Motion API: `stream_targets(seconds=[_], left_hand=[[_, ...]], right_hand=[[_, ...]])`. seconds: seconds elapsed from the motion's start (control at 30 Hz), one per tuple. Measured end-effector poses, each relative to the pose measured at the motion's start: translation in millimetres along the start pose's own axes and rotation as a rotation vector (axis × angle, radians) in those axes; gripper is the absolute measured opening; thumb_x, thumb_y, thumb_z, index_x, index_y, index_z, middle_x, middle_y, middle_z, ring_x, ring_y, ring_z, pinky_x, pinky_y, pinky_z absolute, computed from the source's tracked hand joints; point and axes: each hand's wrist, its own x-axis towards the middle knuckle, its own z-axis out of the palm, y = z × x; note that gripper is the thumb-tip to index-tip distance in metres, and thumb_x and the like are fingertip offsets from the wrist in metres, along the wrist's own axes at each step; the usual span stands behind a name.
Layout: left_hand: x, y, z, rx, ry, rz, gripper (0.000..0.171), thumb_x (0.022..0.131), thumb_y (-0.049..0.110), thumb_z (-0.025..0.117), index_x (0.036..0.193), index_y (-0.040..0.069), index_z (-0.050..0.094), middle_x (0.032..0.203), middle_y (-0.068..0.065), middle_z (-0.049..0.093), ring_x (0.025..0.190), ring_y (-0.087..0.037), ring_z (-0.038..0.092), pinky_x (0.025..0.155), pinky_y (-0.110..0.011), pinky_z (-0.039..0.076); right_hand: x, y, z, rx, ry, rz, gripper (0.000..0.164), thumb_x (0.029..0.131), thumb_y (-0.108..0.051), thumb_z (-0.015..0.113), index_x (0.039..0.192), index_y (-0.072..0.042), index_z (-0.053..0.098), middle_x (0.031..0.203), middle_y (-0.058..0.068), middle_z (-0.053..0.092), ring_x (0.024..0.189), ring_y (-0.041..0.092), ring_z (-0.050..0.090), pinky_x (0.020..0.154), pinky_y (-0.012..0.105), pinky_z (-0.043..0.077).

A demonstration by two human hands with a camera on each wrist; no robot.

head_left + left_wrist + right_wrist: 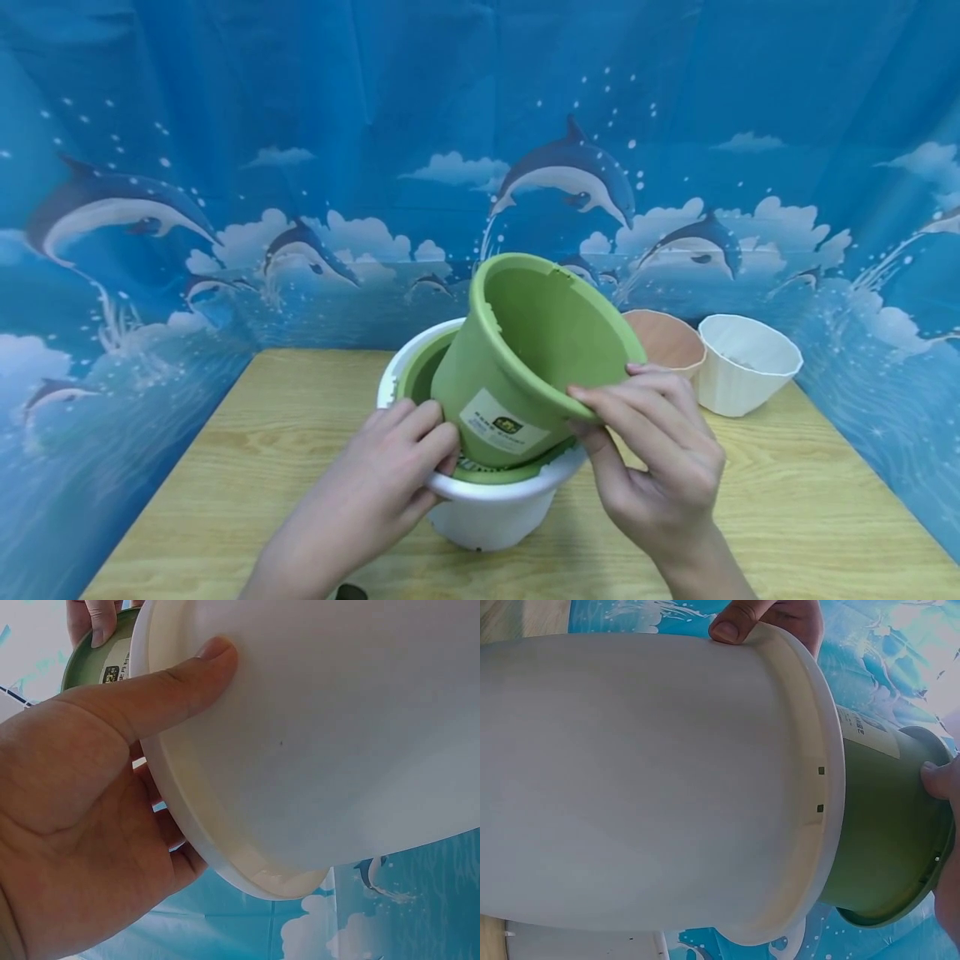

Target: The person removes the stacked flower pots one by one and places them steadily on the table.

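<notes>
A green flower pot (468,375) with a printed paper label (501,423) leans to the right, its base down inside a larger white pot (491,521). Lining the white pot is another green pot, whose rim (420,367) shows at the left. My right hand (660,450) pinches the tilted green pot's rim, thumb below and fingers on top. With my left hand (401,462) I grip the white pot's near-left rim. In the left wrist view the left thumb (187,682) presses the outer wall below the rim, and the other fingers go behind it.
Behind my right hand stand a terracotta-coloured pot (663,340) and a ribbed white pot (742,387), side by side. A small dark object (350,592) lies at the bottom edge of the head view. The wooden table (247,467) ends against a blue dolphin-print curtain (420,100).
</notes>
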Motion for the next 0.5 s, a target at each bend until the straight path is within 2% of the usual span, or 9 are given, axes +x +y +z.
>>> stream_targets(seconds=[0.5], left_hand=[[1.1, 0.0, 0.2, -0.012, -0.014, -0.006, 0.040, 0.077, 0.015, 0.083, 0.085, 0.031, 0.047, 0.088, 0.018, 0.040, 0.082, -0.007, 0.037, 0.075, -0.027, 0.036]], right_hand=[[6.7, -0.4, -4.5, 0.005, 0.082, -0.003, 0.026, 0.085, -0.017, 0.079, 0.078, 0.008, 0.074, 0.070, 0.016, 0.069, 0.068, 0.030, 0.057, 0.090, 0.039, 0.050]])
